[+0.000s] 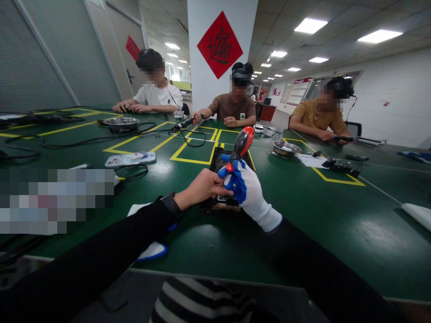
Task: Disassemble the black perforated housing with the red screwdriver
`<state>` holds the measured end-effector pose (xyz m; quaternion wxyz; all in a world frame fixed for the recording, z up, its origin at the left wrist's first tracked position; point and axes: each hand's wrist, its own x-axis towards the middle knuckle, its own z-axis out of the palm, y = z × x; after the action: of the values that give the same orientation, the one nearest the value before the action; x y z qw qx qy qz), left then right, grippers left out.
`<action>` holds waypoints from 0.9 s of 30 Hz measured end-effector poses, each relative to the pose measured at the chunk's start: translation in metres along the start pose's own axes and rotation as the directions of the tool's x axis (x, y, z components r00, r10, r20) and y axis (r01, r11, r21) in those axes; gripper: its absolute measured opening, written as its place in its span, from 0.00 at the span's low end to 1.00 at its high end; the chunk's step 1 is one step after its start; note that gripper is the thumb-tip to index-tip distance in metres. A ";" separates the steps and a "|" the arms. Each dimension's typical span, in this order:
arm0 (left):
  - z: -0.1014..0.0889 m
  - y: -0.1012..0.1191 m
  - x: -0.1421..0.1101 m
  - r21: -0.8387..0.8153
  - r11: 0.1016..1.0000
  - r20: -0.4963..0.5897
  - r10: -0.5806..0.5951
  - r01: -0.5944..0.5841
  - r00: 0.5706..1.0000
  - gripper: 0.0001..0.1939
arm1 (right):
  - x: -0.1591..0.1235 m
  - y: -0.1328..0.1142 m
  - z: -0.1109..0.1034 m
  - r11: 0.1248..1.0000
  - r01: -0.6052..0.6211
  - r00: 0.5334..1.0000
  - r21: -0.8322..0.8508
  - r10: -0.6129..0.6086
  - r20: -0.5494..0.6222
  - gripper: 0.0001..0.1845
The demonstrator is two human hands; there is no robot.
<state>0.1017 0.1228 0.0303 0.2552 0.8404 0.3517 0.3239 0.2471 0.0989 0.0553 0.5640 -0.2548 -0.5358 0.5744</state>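
Note:
My right hand (248, 186), in a white glove with blue-coated fingers, is closed round a screwdriver (243, 142) with a black and red handle. The handle points up and away from me; its tip is hidden by my fingers. My bare left hand (205, 186) meets the right one, its thumb and fingertips pinched together just below the tool. Whatever lies between those fingertips is too small to make out. Under both hands sits a black open housing (218, 207) on the green table (303, 233).
A glove (153, 251) lies by my left forearm. Farther left are a phone-like patterned case (130, 159) and black cables (77, 142). Metal bowls (121, 123) (286, 147) stand farther off. Black parts (341, 167) and paper (311, 161) lie right. Three people sit across the table.

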 end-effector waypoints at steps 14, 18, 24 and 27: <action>-0.001 -0.001 0.000 0.014 0.999 0.027 0.041 -0.042 0.999 0.19 | -0.003 -0.008 0.003 1.000 -0.020 0.998 0.006 0.021 -0.052 0.15; -0.001 -0.001 0.001 0.006 0.999 0.024 0.044 -0.045 0.999 0.19 | -0.002 -0.005 0.002 0.999 -0.019 0.999 0.029 0.020 -0.031 0.15; 0.000 0.002 0.001 -0.004 0.999 0.004 0.039 -0.039 0.999 0.23 | 0.001 0.004 0.006 0.997 0.035 0.981 -0.062 -0.046 -0.186 0.14; 0.001 0.002 0.001 -0.007 0.999 -0.015 0.039 -0.039 0.999 0.24 | -0.001 -0.003 0.007 0.999 0.020 0.986 -0.032 -0.025 -0.164 0.14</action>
<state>0.1035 0.1225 0.0314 0.2492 0.8436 0.3362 0.3365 0.2421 0.0952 0.0598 0.6087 -0.3036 -0.4993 0.5367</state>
